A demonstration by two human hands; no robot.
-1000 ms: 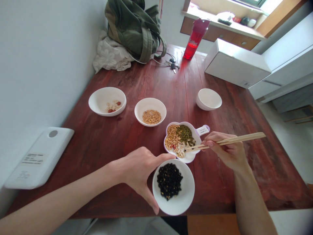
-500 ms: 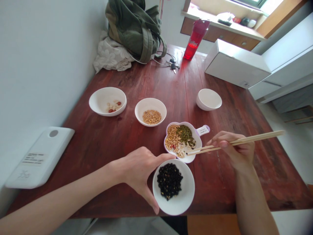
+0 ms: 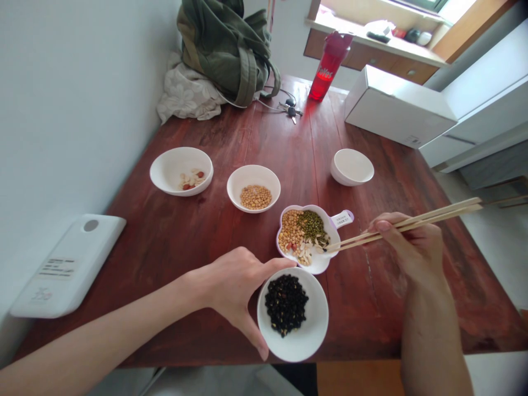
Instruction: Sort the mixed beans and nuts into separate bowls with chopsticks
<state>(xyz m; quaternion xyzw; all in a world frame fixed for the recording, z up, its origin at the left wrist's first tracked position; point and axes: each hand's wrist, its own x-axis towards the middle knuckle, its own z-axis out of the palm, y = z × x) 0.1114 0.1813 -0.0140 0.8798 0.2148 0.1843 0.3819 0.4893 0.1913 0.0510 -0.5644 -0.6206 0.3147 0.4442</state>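
Note:
My left hand [image 3: 239,289] curves round the left rim of a white bowl [image 3: 315,330], its thumb and fingers spread along the side. Black beans [image 3: 286,304] lie inside that bowl. Just beyond it sits a white, purple-edged dish with a short handle [image 3: 342,219], holding yellow soybeans [image 3: 291,228], green mung beans [image 3: 312,224], pale flat seeds [image 3: 306,256] and a few reddish peanuts. A pair of wooden chopsticks [image 3: 429,216] is gripped in my right hand [image 3: 408,242], right of the dish. Their tips are in the dish, at a small black bean [image 3: 325,250].
Further back stand a bowl of soybeans [image 3: 235,184], a bowl with seeds and peanuts [image 3: 160,170], and another white bowl [image 3: 352,168]. A white device [image 3: 68,267] lies left. Behind are a green bag [image 3: 223,49], keys [image 3: 292,113], a red bottle [image 3: 325,71] and a white box [image 3: 396,107].
My right hand has shifted right, and the chopstick tips have moved right and slightly up within the dish, closer together. My left hand and the black bean bowl have stayed put.

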